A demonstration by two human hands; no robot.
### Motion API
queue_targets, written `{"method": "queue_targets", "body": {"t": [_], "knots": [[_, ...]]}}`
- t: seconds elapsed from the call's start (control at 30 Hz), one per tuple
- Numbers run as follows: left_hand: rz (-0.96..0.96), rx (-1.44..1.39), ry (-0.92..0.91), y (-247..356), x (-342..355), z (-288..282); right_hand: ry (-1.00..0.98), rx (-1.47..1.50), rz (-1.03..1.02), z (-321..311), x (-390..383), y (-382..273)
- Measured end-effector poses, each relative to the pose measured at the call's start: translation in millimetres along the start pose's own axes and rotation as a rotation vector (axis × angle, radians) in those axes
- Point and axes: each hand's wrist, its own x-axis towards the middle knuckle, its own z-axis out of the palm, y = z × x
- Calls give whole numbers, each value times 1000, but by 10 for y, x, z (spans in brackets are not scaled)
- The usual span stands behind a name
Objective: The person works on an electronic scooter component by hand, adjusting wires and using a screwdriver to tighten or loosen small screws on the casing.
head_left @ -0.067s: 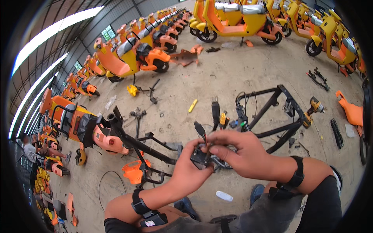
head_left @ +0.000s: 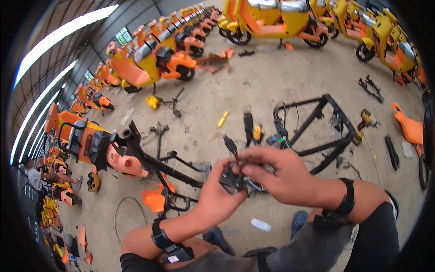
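My left hand (head_left: 213, 192) is closed around a small dark part (head_left: 231, 181), largely covered by the fingers. From between both hands a thin cable rises to a black plug (head_left: 230, 144). My right hand (head_left: 287, 174) meets the left one there, its thumb and forefinger pinched together at the top of the part. What sits in that pinch is too small and covered to name. Behind the hands lies a bare black scooter frame (head_left: 312, 122), and a second black frame (head_left: 167, 170) stands by my left forearm.
A yellow cordless drill (head_left: 368, 120) and a black spring shock absorber (head_left: 392, 152) lie to the right. Straight ahead is a yellow marker-like stick (head_left: 222, 119). Orange and yellow scooters (head_left: 276, 22) line the hall, and a seated person (head_left: 38, 174) is at the far left.
The whole view has shifted slightly. Both hands keep nearly the same grip, with the fingers moved only a little around the part.
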Motion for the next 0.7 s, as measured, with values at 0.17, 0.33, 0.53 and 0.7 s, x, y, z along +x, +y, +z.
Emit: {"method": "queue_targets", "body": {"t": [0.17,0.33,0.53,0.7], "knots": [[-145,-132,64,20,71,5,17,75,-18,11,-23,112],[-120,-311,208,-61,134,-61,252,-238,-297,-133,137,214],[-174,-278,292,-464,143,-536,466,-88,-358,76,333,458],[-147,-224,311,-473,235,-486,427,258,128,-247,253,98]]}}
